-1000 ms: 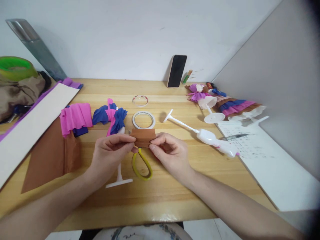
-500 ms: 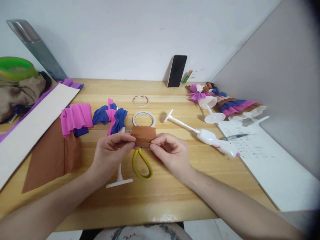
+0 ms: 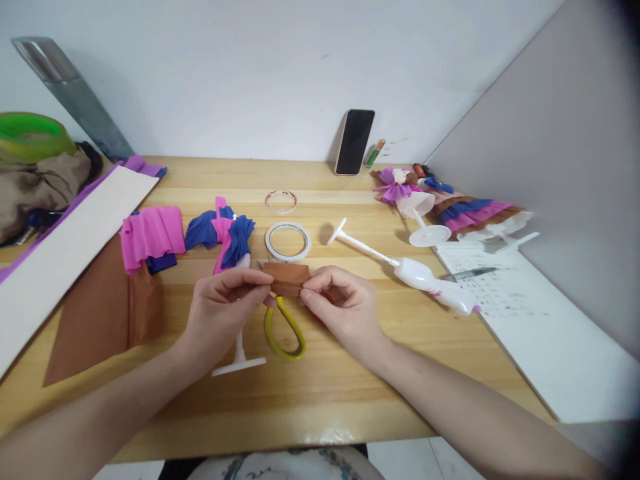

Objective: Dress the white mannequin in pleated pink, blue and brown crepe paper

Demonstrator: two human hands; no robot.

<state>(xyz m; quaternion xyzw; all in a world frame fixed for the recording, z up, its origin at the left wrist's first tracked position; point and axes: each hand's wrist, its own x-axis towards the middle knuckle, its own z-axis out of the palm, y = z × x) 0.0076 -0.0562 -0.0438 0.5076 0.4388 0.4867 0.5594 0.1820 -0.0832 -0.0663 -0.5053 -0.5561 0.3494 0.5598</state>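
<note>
A small brown crepe paper piece [image 3: 287, 275] is stretched between my two hands above the table. My left hand [image 3: 225, 310] pinches its left end, and my right hand [image 3: 345, 307] pinches its right end. Beneath the paper lie scissors with a yellow handle [image 3: 284, 340], partly covered. Just beyond is a roll of white tape [image 3: 288, 241]. Behind my left hand lies a small form dressed in blue and pink paper [image 3: 235, 237], its white stand [image 3: 239, 360] showing below. To the right of my right hand rests a bare white mannequin [image 3: 425, 277].
Left: pink paper [image 3: 155, 233], a large brown sheet [image 3: 93, 320], a white board [image 3: 70, 247]. Behind: a smaller tape ring [image 3: 281, 201] and a phone [image 3: 355, 142]. Right: dressed figures [image 3: 475, 213], and a knife [image 3: 470, 274] on a written-on white sheet [image 3: 545, 333].
The brown paper's upper edge has come down, so it looks shorter and more of the tape roll and scissors shows. Both hands have stayed nearly in place.
</note>
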